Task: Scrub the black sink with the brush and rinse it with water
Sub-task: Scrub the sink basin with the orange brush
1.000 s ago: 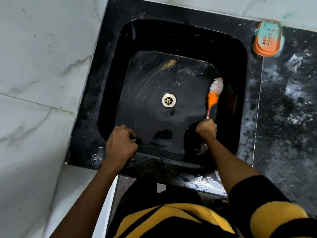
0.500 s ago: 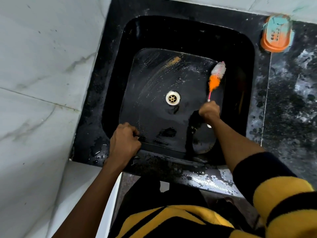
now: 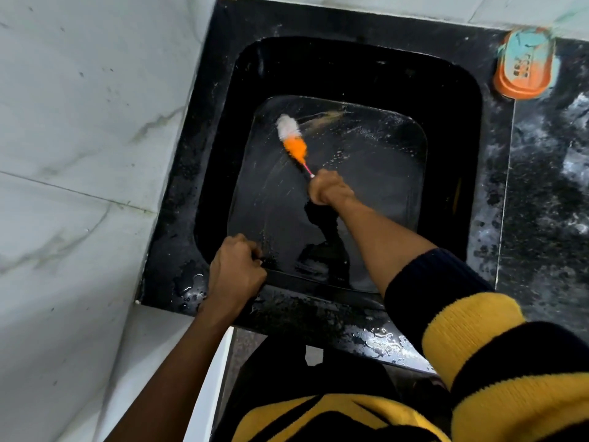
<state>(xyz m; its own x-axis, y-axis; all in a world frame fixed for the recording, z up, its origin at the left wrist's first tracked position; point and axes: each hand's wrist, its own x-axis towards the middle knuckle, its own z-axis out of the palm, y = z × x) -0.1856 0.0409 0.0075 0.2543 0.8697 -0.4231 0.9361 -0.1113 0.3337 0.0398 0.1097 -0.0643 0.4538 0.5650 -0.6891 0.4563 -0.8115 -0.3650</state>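
The black sink [image 3: 452, 100] is a deep square basin set in a black stone counter, its floor wet and streaked. My right hand [image 3: 331, 190] is over the middle of the basin, closed around the thin pink handle of a brush [image 3: 291, 137] with orange and white bristles. The bristles lie on the basin floor toward its far left. My right hand hides the drain. My left hand [image 3: 236, 271] is clenched on the sink's near left rim.
An orange and teal soap dish [image 3: 522, 67] sits on the counter at the far right corner. Speckled black countertop [image 3: 548, 193] runs along the right. White marble wall tiles [image 3: 79, 122] close in on the left and back. Water pools on the near rim.
My right hand has swept the brush from the right side of the basin across to the far left. My left hand has stayed on the rim.
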